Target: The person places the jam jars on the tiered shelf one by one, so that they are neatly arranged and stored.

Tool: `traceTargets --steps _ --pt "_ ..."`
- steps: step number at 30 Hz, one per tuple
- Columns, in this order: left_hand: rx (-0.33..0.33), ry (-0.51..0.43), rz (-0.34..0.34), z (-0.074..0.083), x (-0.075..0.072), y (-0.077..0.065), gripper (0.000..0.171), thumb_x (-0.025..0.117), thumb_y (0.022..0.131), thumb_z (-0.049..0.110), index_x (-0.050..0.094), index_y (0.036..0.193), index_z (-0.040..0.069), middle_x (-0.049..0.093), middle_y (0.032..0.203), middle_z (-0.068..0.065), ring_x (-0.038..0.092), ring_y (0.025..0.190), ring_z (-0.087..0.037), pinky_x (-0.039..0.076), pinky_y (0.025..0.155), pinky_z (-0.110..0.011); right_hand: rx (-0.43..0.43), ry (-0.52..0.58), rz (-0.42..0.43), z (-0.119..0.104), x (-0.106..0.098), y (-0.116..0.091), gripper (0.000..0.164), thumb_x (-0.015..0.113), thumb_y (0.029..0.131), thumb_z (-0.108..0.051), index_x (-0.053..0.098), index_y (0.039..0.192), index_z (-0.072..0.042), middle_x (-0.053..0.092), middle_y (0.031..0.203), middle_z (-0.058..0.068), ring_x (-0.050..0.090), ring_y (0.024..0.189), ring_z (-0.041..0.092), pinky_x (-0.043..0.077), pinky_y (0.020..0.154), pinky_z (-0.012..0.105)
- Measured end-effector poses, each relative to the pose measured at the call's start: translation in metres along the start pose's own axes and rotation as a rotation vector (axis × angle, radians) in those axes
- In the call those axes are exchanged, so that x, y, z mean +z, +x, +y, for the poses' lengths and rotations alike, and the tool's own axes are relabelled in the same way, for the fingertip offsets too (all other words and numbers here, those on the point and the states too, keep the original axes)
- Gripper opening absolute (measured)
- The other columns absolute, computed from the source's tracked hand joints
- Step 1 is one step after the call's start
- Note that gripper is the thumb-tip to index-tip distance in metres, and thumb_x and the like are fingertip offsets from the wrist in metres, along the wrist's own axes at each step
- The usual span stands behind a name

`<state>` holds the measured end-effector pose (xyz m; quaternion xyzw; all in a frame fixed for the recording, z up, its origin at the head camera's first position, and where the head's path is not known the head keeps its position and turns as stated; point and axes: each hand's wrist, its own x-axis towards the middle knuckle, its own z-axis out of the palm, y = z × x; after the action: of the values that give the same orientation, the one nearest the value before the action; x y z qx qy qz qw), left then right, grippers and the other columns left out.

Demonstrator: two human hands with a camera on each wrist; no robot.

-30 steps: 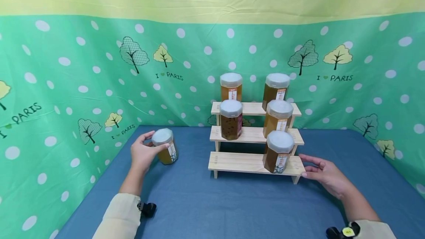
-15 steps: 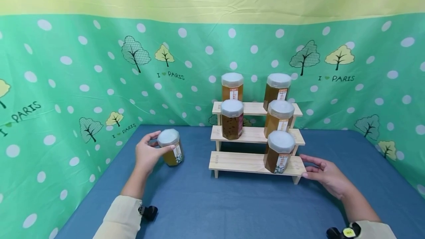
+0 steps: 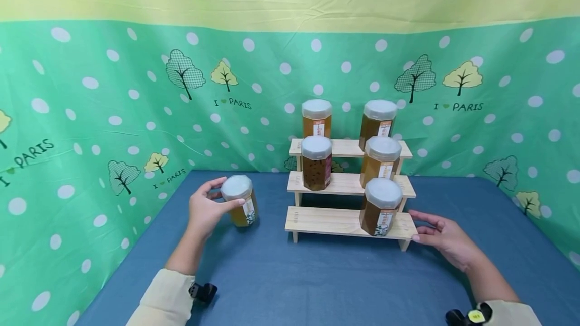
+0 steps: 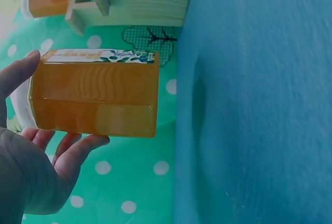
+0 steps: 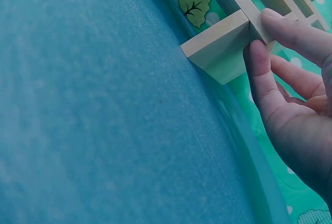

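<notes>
My left hand (image 3: 209,209) grips an amber honey jar (image 3: 245,211) with a white lid, thumb on one side and fingers on the other. In the left wrist view the jar (image 4: 98,97) hangs just above the blue table, clear of it. Over on the right, my right hand (image 3: 446,241) pinches the end of the lowest step of a three-tier wooden stand (image 3: 326,220). The right wrist view has thumb and fingertips at that step's corner, over the leg (image 5: 220,47). One dark honey jar (image 3: 379,213) stands at the right of this step.
Two jars stand on the middle step, a speckled jar (image 3: 316,167) at left and an amber jar (image 3: 382,162) at right. The top step bears two more, a left jar (image 3: 316,119) and a right jar (image 3: 377,125). Behind the blue table (image 3: 317,286) hangs a green dotted cloth (image 3: 272,130).
The left hand has carried its honey jar rightward, a little closer to the stand. My right hand keeps its place at the stand's end, and the other jars have not moved.
</notes>
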<state>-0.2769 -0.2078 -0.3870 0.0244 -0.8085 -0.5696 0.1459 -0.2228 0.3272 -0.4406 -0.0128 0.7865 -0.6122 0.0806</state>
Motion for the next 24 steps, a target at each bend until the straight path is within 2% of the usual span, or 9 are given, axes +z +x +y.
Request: traceTargets --steps 7,16,24 --pt "0.004 -0.033 -0.028 0.012 0.005 -0.006 0.075 0.092 0.067 0.023 0.058 0.133 0.012 0.056 0.125 -0.010 0.056 0.111 -0.025 0.051 0.084 -0.041 -0.006 0.002 -0.004 0.000 -0.001 0.000 0.081 0.074 0.087 -0.009 0.025 0.149 0.010 0.059 0.125 0.014 0.064 0.095 0.014 0.054 0.082 0.029" --pt "0.019 -0.061 -0.074 0.028 0.010 -0.011 0.076 0.093 0.064 0.026 0.060 0.132 0.013 0.057 0.126 -0.009 0.055 0.109 -0.024 0.052 0.079 -0.034 -0.011 -0.005 -0.010 -0.001 0.000 0.000 0.081 0.073 0.087 -0.009 0.025 0.149 0.010 0.056 0.129 0.019 0.064 0.096 0.014 0.053 0.082 0.029" --pt "0.053 -0.106 -0.110 0.041 0.017 -0.016 0.073 0.093 0.064 0.019 0.060 0.129 0.011 0.058 0.125 -0.008 0.056 0.105 -0.025 0.054 0.074 -0.031 -0.017 -0.002 -0.015 0.000 -0.001 0.000 0.081 0.073 0.088 -0.009 0.024 0.149 0.011 0.059 0.125 0.016 0.065 0.095 0.014 0.053 0.082 0.029"
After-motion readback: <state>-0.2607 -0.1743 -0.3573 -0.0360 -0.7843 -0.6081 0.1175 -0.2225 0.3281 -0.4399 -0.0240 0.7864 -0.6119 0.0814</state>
